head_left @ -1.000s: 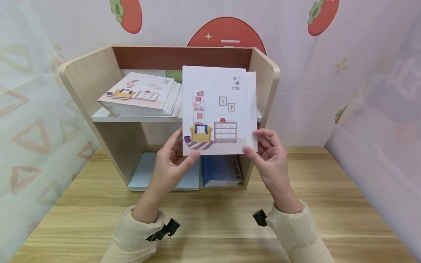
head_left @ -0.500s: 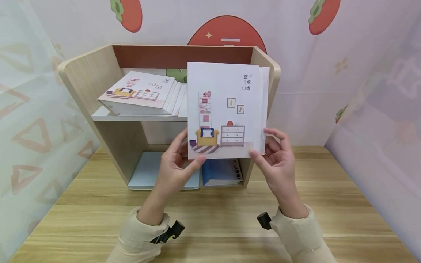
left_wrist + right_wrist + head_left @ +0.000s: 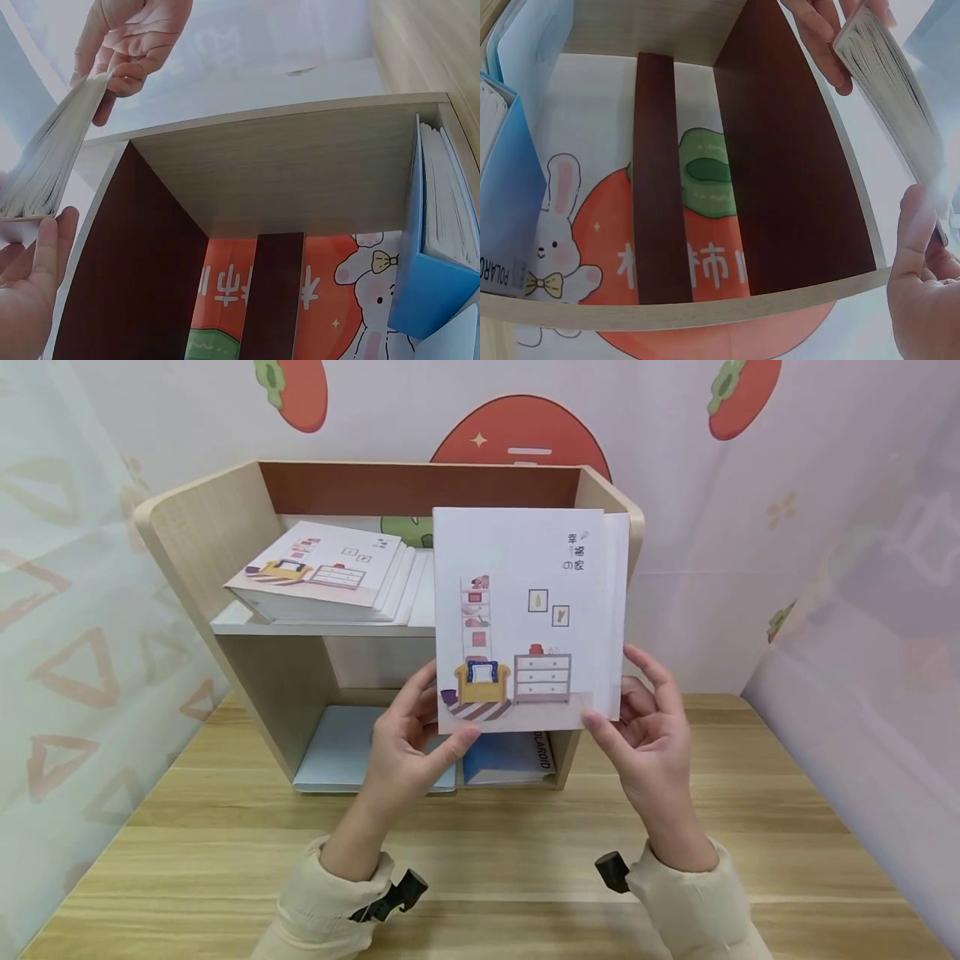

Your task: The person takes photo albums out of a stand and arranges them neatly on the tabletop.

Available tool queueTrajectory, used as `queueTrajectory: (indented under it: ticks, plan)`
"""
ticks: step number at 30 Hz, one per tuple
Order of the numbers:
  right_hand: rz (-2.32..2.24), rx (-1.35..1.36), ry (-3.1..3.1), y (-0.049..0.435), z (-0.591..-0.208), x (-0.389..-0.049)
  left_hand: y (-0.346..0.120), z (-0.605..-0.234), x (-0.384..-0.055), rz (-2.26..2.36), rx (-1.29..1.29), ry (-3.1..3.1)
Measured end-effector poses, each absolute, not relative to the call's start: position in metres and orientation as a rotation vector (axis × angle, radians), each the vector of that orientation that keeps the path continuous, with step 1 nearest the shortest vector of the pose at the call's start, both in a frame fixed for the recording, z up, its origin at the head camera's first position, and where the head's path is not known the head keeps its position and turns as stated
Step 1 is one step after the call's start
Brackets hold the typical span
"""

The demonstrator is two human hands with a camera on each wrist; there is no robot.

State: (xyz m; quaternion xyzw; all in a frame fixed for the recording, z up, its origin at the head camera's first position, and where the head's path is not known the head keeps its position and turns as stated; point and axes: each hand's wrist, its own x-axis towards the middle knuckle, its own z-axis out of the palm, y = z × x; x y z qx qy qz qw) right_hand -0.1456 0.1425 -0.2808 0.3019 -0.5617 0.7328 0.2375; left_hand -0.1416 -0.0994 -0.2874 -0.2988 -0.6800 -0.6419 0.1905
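Here, in the head view, a squarish white album (image 3: 528,627) is held up before the bookshelf (image 3: 217,531), long axis unclear, at half past one from the left grip (image 3: 407,743) and half past ten from the right grip (image 3: 651,745), equally near; both pinch its lower corners. Left wrist view: its pages (image 3: 56,154) at nine o'clock. Right wrist view: at two.

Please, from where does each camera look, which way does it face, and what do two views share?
Head: on the head, facing forward and down at the white book; left hand, right hand and sleeves show.
Left wrist: on that wrist, facing into the shelf, book at picture left; both hands show.
Right wrist: on that wrist, facing into the shelf too, book at picture right; both hands show.
Shared: both wrist views show the blue binder and the rabbit picture.
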Motion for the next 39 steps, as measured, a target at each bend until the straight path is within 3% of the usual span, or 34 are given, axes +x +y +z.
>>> queueTrajectory:
  ticks: [24, 39]
  plan:
    - [1.999, 0.894, -1.45, 0.165, -0.275, -0.139, -0.076, -0.285, -0.141, -1.807, -0.964, -1.877]
    - [2.005, 0.787, -1.401, 0.193, -0.268, -0.129, -0.044, -0.284, -0.144, -1.849, -1.048, -1.874]
